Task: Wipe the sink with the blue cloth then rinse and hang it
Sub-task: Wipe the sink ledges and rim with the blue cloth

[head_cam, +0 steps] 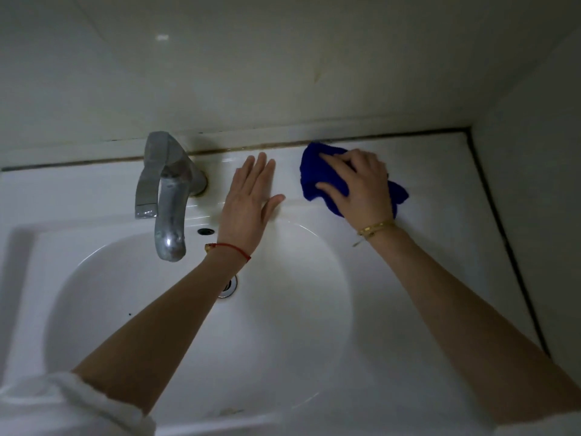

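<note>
Wiping under way on the sink ledge

Right hand (pixel 361 187) presses the bunched blue cloth (pixel 317 171) on the back ledge of the sink (pixel 408 278), fingers curled over it. Left hand (pixel 251 199) rests flat, fingers straight. Rinsing under the tap (pixel 166 196) and hanging remain.

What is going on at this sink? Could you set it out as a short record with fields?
place: white sink in a tiled corner
right hand: fingers curled over the blue cloth, pressing it on the back ledge
left hand: flat, fingers straight, resting on the ledge beside the faucet
water: none seen running
wrists: red string on the left, gold bracelet on the right
stage: wiping; rinsing and hanging not yet done
</note>
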### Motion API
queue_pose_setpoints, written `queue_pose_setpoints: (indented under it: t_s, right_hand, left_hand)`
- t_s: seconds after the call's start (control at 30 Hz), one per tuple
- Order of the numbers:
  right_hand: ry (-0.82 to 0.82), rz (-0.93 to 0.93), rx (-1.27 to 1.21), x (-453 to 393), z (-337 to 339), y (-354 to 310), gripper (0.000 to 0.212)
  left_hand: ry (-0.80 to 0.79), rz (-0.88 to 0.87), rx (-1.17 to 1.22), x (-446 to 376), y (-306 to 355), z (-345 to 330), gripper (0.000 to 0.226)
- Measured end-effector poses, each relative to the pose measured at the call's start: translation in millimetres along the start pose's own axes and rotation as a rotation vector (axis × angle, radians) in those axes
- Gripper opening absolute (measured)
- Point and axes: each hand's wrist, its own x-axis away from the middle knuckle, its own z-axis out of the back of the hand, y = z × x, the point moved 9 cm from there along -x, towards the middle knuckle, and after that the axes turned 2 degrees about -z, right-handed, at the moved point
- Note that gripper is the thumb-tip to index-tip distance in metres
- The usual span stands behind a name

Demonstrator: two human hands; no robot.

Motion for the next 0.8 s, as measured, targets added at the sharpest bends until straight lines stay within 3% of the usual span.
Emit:
queue_pose_setpoints:
  t_s: [0.1,0.23,0.33,0.47,0.67,0.8]
  right_hand:
    - [0.005,-0.015,0.044,4,19,42,0.046]
    - [0.112,-0.393,0.137,22,59,131,0.053]
    - [0.129,-0.549,0.144,33,59,130,0.051]
    - [0.089,-0.301,0.165,56,61,107,0.045]
    - [0.116,-0.58,0.286,22,75,157,0.052]
    - [0.079,-0.438,0.156,48,69,130,0.048]
  left_hand:
    - [0.004,0.006,0.038,-2,4,1,0.068]
    - [0.012,-0.132,0.012,-13,27,-3,0.068]
    - [0.013,-0.16,0.0,-26,40,-8,0.069]
    - [-0.003,-0.161,-0.001,-31,42,-18,0.068]
    - [0.011,-0.16,0.023,-30,40,-20,0.069]
    - [0.007,-0.154,0.039,-31,40,-19,0.07]
